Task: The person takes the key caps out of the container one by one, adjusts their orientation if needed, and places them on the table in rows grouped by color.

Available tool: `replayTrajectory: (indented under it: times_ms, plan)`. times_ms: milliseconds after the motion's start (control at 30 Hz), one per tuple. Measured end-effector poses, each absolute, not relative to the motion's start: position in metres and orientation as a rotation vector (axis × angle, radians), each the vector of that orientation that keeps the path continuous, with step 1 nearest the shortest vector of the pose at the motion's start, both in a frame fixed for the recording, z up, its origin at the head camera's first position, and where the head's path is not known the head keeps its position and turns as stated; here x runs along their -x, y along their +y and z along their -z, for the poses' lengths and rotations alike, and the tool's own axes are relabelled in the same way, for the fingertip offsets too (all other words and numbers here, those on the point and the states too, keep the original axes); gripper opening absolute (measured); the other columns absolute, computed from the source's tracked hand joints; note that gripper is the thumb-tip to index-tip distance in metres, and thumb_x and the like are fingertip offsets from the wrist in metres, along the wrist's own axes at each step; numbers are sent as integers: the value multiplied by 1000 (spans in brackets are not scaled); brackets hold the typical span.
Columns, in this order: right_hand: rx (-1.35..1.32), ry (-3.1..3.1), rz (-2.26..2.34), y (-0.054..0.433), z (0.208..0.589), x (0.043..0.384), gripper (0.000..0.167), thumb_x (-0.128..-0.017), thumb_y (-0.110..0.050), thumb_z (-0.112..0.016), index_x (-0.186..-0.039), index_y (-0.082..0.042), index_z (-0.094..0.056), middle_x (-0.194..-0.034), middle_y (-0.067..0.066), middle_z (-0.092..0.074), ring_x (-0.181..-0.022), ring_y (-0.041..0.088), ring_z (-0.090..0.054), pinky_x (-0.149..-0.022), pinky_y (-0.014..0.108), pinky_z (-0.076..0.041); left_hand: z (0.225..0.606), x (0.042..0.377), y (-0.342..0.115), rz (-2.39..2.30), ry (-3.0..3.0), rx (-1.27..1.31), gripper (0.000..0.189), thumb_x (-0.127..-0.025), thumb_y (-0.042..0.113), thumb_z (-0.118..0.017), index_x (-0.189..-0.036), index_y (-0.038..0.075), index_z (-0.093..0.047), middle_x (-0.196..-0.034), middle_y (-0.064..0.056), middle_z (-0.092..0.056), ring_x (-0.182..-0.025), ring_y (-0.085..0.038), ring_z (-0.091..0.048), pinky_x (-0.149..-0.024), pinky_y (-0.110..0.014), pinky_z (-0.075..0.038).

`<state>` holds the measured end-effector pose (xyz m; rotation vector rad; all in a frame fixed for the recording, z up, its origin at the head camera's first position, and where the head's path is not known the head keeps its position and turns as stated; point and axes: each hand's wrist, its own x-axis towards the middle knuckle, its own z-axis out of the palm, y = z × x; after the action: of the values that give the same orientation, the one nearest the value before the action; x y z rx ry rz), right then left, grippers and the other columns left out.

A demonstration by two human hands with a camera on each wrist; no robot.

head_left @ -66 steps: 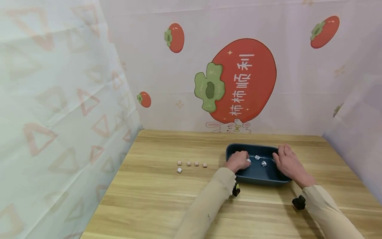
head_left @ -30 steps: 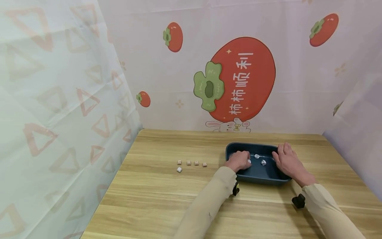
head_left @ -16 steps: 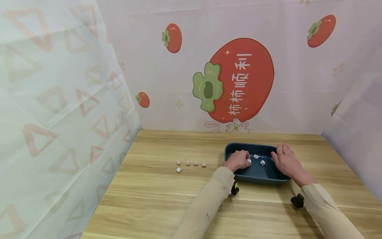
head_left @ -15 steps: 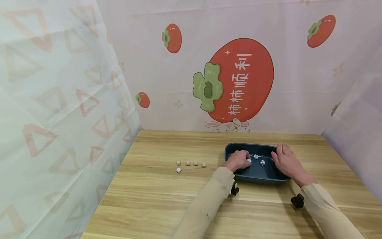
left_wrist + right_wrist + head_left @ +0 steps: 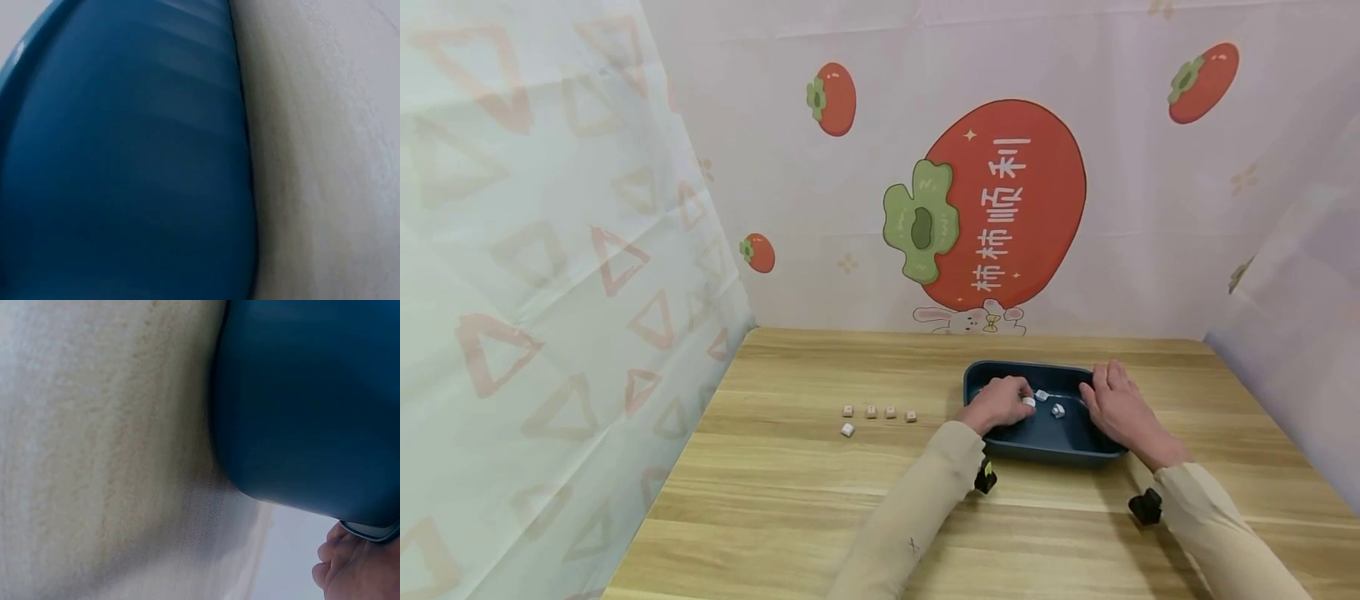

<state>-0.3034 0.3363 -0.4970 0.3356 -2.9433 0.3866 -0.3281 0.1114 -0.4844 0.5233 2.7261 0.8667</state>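
In the head view, my left hand (image 5: 1000, 403) reaches over the left wall of a dark blue tray (image 5: 1045, 455). Its thumb and fingers pinch a small white keycap (image 5: 1028, 402) inside the tray. Two more white keycaps lie on the tray floor to its right, a farther keycap (image 5: 1041, 395) and a nearer keycap (image 5: 1057, 411). My right hand (image 5: 1122, 410) holds the tray's right end, thumb inside and fingers over the rim. The right wrist view shows several fingers (image 5: 325, 565) of this hand outside the rim. Only the tray's outer wall (image 5: 131, 156) and the table appear in the left wrist view.
Left of the tray, several pale pink keycaps (image 5: 891, 412) stand in a row on the wooden table (image 5: 775, 500). One white keycap (image 5: 847, 430) lies in front of the row's left end. Printed cloth (image 5: 850, 183) hangs behind and beside the table.
The left hand's fingertips have shifted slightly, and more of the pinched keycap shows. My right hand and the tray keep their places; the head view has drifted a little.
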Motion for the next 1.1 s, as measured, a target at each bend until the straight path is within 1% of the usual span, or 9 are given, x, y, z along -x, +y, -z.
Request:
replayTrajectory:
  times_ms: [133, 300, 433, 567, 700, 867, 1100]
  plan:
    - [-338, -2941, -391, 336, 496, 303, 61, -107, -28, -33, -140, 22, -24, -145, 50, -16, -136, 62, -18, -107, 70, -22, 480, 327, 112, -864, 2729, -534, 20, -93, 32, -67, -111, 26, -66, -96, 10, -63, -76, -8, -54, -71, -23, -45]
    - [-338, -2949, -382, 335, 495, 304, 61, -107, -28, -32, -140, 22, -23, -146, 50, -16, -136, 62, -18, -108, 70, -21, 476, 325, 106, -888, 2731, -586, 19, -93, 31, -67, -111, 25, -66, -88, 10, -61, -71, -8, -54, -67, -22, -45]
    - [-337, -2945, -376, 334, 496, 302, 60, -106, -27, -34, -139, 22, -24, -145, 50, -17, -135, 63, -19, -108, 70, -22, 474, 325, 96, -911, 2730, -624, 17, -94, 30, -66, -109, 24, -65, -85, 10, -59, -72, -7, -54, -67, -21, -46]
    - [-349, -2918, -376, 332, 494, 300, 57, -106, -24, -36, -137, 23, -27, -143, 51, -20, -133, 63, -22, -107, 70, -24, 470, 324, 85, -936, 2737, -664, 18, -93, 31, -67, -109, 23, -65, -86, 11, -60, -74, -5, -54, -68, -19, -46]
    - [-351, -2912, -371, 333, 494, 299, 57, -106, -24, -37, -137, 23, -27, -143, 51, -21, -133, 64, -23, -106, 71, -24, 466, 323, 79, -959, 2735, -693, 17, -93, 32, -67, -108, 24, -64, -86, 10, -61, -75, -5, -55, -67, -19, -47]
    - [-353, -2914, -371, 333, 494, 300, 56, -106, -24, -37, -137, 22, -27, -143, 51, -21, -133, 63, -22, -106, 71, -24, 461, 320, 71, -960, 2731, -761, 19, -95, 32, -65, -112, 23, -64, -91, 10, -62, -78, -4, -55, -68, -16, -47]
    - [-354, -2919, -377, 333, 495, 300, 57, -106, -25, -36, -137, 22, -27, -143, 50, -21, -133, 63, -22, -106, 71, -24, 457, 318, 59, -956, 2734, -856, 21, -95, 33, -64, -114, 24, -64, -87, 11, -59, -76, -5, -54, -66, -16, -46]
